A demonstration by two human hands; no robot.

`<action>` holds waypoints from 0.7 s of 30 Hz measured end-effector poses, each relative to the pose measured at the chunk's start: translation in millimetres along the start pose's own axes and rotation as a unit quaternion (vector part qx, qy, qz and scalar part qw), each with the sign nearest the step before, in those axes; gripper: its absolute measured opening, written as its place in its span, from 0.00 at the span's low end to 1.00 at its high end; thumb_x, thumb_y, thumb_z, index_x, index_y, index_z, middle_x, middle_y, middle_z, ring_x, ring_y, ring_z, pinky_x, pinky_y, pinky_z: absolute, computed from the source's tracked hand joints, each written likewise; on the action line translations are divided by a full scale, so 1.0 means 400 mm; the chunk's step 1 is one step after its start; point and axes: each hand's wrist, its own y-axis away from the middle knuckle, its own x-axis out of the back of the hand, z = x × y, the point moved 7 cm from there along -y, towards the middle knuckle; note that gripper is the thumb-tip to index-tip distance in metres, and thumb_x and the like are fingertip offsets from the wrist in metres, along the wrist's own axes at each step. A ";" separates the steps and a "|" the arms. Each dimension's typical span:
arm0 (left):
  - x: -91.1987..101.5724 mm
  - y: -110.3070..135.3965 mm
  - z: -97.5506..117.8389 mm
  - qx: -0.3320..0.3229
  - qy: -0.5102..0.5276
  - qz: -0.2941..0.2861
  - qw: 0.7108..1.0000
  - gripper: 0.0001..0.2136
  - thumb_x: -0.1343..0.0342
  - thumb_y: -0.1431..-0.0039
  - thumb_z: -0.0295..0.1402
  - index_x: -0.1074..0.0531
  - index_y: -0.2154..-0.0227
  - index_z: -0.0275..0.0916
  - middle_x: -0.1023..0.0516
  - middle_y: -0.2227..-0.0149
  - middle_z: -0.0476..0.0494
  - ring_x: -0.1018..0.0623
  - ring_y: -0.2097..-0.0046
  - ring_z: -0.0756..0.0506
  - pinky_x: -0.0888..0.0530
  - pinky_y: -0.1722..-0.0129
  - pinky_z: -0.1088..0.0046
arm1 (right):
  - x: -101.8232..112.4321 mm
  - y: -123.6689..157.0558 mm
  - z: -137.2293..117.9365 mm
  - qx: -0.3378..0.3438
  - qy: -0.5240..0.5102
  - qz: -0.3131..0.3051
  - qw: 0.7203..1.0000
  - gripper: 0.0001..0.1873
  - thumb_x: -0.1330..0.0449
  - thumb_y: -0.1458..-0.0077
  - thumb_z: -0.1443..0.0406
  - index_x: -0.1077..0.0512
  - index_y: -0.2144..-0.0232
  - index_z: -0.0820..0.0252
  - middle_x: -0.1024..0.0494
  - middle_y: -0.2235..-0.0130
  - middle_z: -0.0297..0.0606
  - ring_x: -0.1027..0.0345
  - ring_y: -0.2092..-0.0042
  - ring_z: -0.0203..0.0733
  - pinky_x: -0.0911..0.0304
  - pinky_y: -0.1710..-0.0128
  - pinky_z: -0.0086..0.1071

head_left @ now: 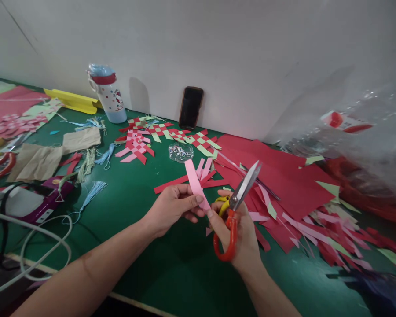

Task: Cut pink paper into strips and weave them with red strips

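My left hand [178, 202] pinches a pink paper strip [194, 176] between thumb and fingers, above the green table. The strip's lower end meets the thumb and fingertips of my right hand [240, 237]. Scissors [239, 198] with one yellow and one orange handle rest in that same right hand, blades pointing up and to the right, away from the strip. Just beyond my hands lie red paper strips [171, 184] and short pink strips [205, 168] on the table. How the right fingers pass through the scissor handles is partly hidden.
Behind lie woven paper pieces [135, 145], a clear dish of beads [181, 152], a phone [191, 108] and a bottle [110, 94]. Red sheets [273, 176] and paper scraps [330, 233] cover the right. A purple glue gun [49, 200], cables [66, 242] and tassels [94, 191] lie left.
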 end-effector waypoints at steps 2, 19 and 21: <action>-0.001 -0.001 -0.001 -0.002 -0.002 -0.001 1.000 0.13 0.32 0.48 0.39 0.24 0.70 0.33 0.20 0.71 0.44 0.22 0.73 0.53 0.25 0.75 0.82 | -0.002 0.000 -0.002 -0.003 0.004 -0.002 1.000 0.24 0.34 0.51 0.57 0.38 0.54 0.51 0.30 0.71 0.28 0.32 0.73 0.35 0.31 0.75 0.30; 0.088 0.024 0.110 -0.144 0.046 0.103 0.983 0.10 0.33 0.46 0.37 0.24 0.69 0.35 0.18 0.68 0.46 0.20 0.68 0.52 0.23 0.69 0.81 | 0.043 -0.011 -0.001 0.077 0.294 -0.056 0.951 0.31 0.36 0.47 0.53 0.35 0.43 0.51 0.25 0.60 0.39 0.29 0.64 0.43 0.30 0.62 0.41; 0.095 0.027 0.119 -0.157 0.051 0.105 0.981 0.10 0.33 0.46 0.37 0.24 0.69 0.36 0.18 0.68 0.47 0.20 0.69 0.52 0.23 0.70 0.82 | 0.038 -0.015 0.004 0.076 0.314 -0.068 0.944 0.30 0.37 0.47 0.53 0.34 0.43 0.51 0.24 0.57 0.42 0.27 0.60 0.47 0.30 0.60 0.44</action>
